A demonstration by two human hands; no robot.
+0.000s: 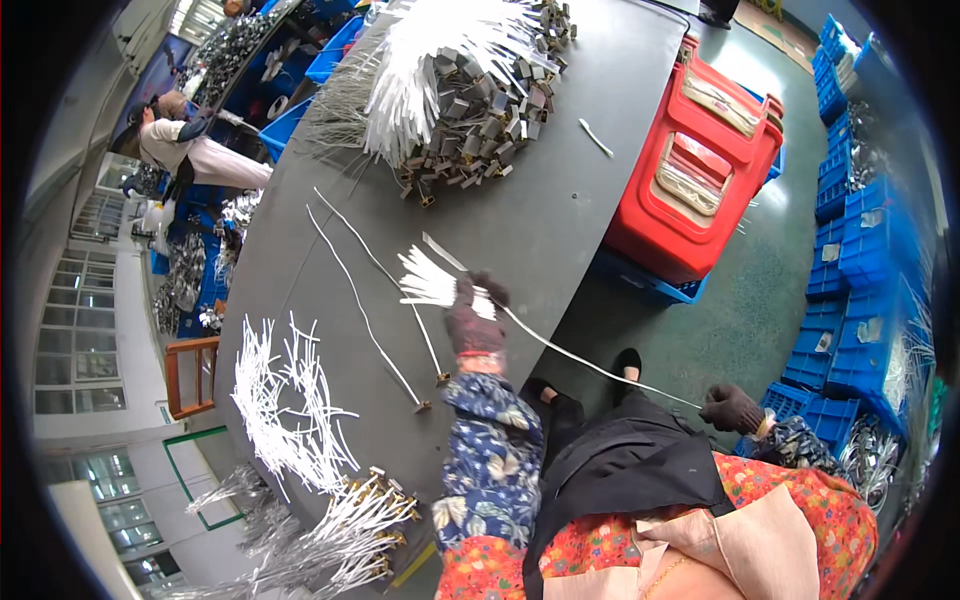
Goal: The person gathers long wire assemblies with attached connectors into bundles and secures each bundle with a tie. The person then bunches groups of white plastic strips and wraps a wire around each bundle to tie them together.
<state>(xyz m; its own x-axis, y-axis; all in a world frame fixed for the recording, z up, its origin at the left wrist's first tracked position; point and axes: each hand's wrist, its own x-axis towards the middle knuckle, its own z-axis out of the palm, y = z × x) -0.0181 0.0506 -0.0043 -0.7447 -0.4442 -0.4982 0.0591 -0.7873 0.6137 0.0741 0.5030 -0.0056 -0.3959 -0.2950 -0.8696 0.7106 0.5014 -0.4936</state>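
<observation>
My left hand [477,315], in a dark knitted glove, is closed over a bunch of short white sleeves [432,280] at the table's right side. From there a long thin white wire [590,362] runs past the table edge to my right hand [732,408]. That hand, gloved alike and held out to the right over the floor, has its fingers closed at the wire's end. Left of my left hand lie two separate wires [365,310] with small metal pieces at their near ends. Further left is a loose heap of white sleeves [285,410].
A big pile of wires with metal blocks [480,110] covers the table's far end. More wires [340,530] lie at the near left. A red plastic bin [675,225] stands right of the table. Blue crates [835,330] line the right side. Another person [190,145] works at far left.
</observation>
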